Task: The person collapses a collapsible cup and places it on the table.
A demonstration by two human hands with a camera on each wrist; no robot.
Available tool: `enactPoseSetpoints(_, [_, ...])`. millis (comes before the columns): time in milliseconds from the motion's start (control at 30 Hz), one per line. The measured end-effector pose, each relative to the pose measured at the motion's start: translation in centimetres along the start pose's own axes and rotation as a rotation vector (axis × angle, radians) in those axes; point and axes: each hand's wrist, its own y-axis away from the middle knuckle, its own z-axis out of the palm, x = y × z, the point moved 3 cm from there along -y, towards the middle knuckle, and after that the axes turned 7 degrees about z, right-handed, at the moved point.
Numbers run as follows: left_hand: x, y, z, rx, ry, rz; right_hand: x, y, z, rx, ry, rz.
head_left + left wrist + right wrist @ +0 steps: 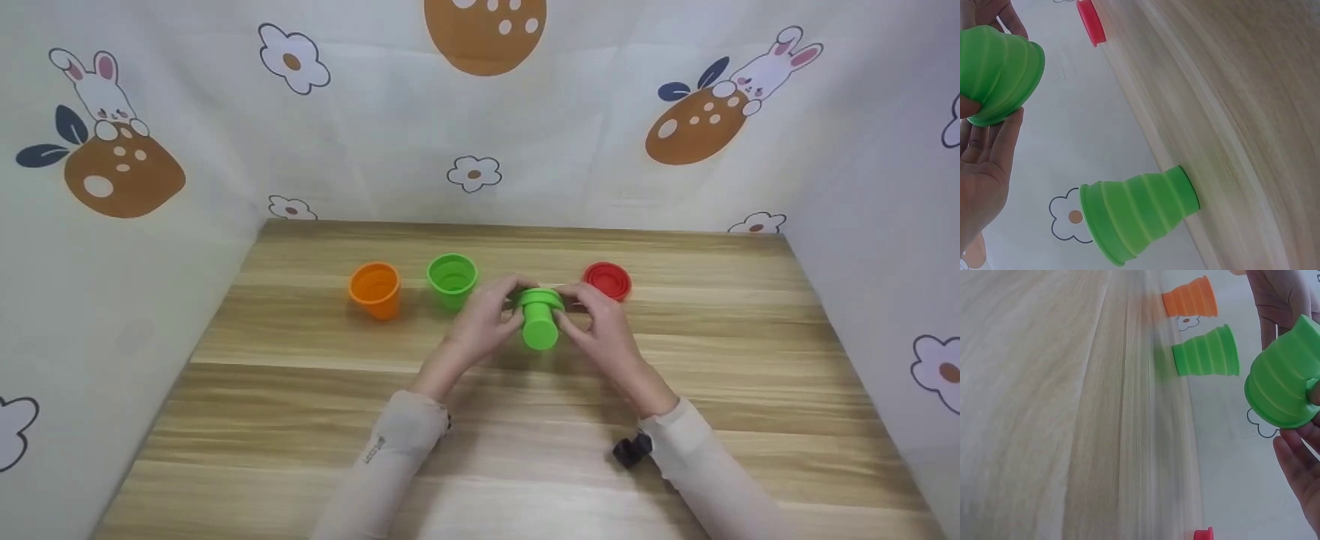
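Observation:
Both hands hold one green collapsible cup (540, 322) above the table, its base turned toward the head camera and its rim facing away. My left hand (484, 319) grips its left side, with thumb near the body and fingers at the rim. From the other side my right hand (602, 324) grips it the same way. In the left wrist view the held cup (999, 73) shows ridged, partly extended walls. A second green cup (452, 281) stands upright just left of the left hand. Beyond the right hand lies a flattened red cup (607, 280).
An orange cup (376, 291) stands upright at the left of the row, beside the standing green cup. The wooden table (315, 427) is bounded by a patterned cloth (390, 120) at the back and sides. A dark device (632, 450) sits at the right wrist.

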Motion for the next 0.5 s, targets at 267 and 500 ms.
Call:
enactPoseSetpoints(267, [-0.04,0.03,0.17,0.002,0.024,-0.003,-0.39,0.11,0.0,0.058,0.051,-0.027])
enactPoseSetpoints(500, [-0.27,0.23,0.25,-0.041,0.088,-0.015,-0.57,0.07,-0.07,0.061,0.072,-0.013])
